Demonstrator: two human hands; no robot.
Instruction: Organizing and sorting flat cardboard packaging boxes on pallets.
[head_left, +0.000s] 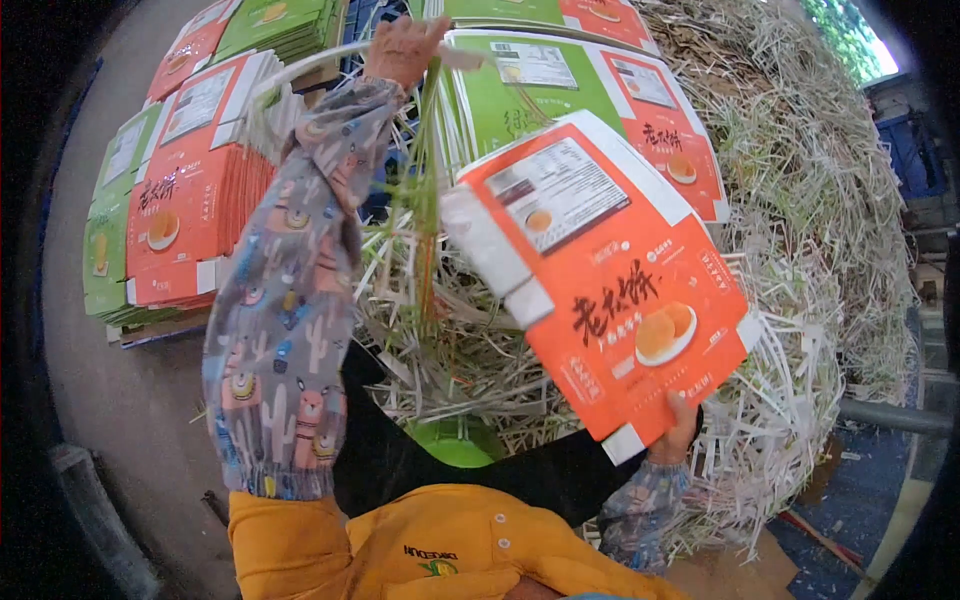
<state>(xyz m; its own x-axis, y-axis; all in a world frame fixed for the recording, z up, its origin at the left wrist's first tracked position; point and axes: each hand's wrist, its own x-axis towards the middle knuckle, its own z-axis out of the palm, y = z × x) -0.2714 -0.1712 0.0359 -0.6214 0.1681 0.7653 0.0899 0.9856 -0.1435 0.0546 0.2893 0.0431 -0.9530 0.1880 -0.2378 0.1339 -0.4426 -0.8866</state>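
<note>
My right hand (680,430) grips the lower edge of a flat orange printed carton blank (560,275), tilted in front of me, with white flaps and an egg-like picture on it. My left hand (405,48) is raised at the far side, its fingers closed on thin green and white paper strips (425,230) that hang down, blurred by motion. Behind the held blank lies a stack of green and orange carton blanks (540,100). Patterned sleeve covers are on both my forearms.
Orange and green blanks in further stacks (200,200) stand at the left. A large heap of shredded paper strips (780,170) fills the right side and spreads below the held blank. Something round and green (455,445) shows between my legs. A grey bar (895,415) lies at the right.
</note>
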